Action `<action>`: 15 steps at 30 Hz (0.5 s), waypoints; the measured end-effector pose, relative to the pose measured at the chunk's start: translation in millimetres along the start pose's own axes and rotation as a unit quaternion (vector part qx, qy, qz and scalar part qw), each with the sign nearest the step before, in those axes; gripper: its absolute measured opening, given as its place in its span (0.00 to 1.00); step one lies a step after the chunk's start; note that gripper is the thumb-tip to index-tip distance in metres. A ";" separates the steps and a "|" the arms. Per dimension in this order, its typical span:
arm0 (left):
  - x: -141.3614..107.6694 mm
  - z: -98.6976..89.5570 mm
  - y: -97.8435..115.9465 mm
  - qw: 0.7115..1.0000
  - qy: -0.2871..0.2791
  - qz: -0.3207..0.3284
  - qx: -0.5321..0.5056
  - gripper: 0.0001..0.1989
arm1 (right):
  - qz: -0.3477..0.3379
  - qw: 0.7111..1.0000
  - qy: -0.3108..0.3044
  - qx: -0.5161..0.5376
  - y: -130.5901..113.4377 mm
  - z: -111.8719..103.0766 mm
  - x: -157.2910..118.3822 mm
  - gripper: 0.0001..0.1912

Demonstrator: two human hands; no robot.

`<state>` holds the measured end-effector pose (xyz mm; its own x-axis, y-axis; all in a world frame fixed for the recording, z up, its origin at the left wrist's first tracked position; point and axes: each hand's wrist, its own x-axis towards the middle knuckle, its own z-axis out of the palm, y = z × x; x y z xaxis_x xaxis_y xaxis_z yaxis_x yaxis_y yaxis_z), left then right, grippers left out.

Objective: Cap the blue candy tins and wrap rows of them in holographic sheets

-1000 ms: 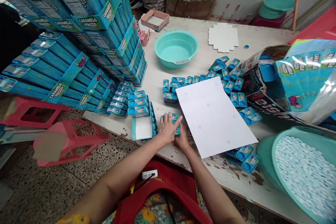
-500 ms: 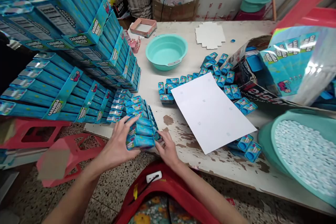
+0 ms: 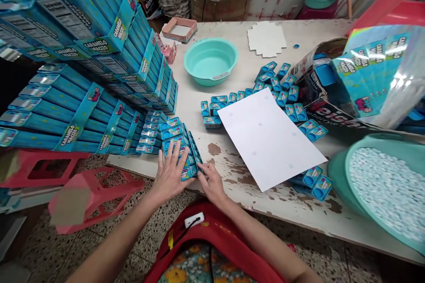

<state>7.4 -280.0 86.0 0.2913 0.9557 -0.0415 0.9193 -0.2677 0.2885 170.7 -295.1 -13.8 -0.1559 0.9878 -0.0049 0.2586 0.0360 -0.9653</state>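
Just in front of me, small blue candy boxes (image 3: 172, 131) stand packed in rows in a blue cardboard display box (image 3: 195, 147). My left hand (image 3: 171, 172) rests on top of the near candy boxes, fingers spread and palm down. At the display box's near right corner, my right hand (image 3: 212, 185) has its thumb and forefinger on the cardboard edge. The fingertips are partly hidden against the edge. Another row of blue candy boxes (image 3: 149, 132) touches the left side of this group.
Tall stacks of filled display boxes (image 3: 109, 59) rise at left. A white sheet (image 3: 270, 141) covers part of several loose candy boxes (image 3: 282, 97). A turquoise basin (image 3: 210, 59) stands behind; a tub of pale candies (image 3: 385, 194) is at right. Red stools (image 3: 89, 199) stand below left.
My left hand has gone from gripping the near candy boxes at their side to lying flat on top of them. Those boxes now sit lower in the display box. My right hand stays at its corner.
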 end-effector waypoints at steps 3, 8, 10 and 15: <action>2.0 1.6 -14.7 0.969 0.117 -0.058 -0.208 0.43 | 0.023 0.999 0.032 0.022 -3.9 -1.8 17.1 0.21; 22.0 18.7 -14.9 0.694 0.202 -0.315 -0.615 0.37 | 0.099 0.988 -0.057 0.105 -18.7 13.3 62.9 0.33; 27.6 28.8 -7.0 0.615 0.133 -0.343 -0.698 0.35 | 0.119 0.979 -0.095 0.136 -20.9 17.8 75.9 0.35; 31.9 44.6 0.0 0.579 0.143 -0.360 -0.717 0.31 | 0.122 0.970 -0.154 0.142 -23.3 14.4 84.7 0.40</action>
<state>28.5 -255.0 42.0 -0.2751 0.7928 -0.5439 -0.4505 0.3935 0.8014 137.7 -214.4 4.5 -0.4116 0.8680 -0.2777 0.0565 -0.2798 -0.9584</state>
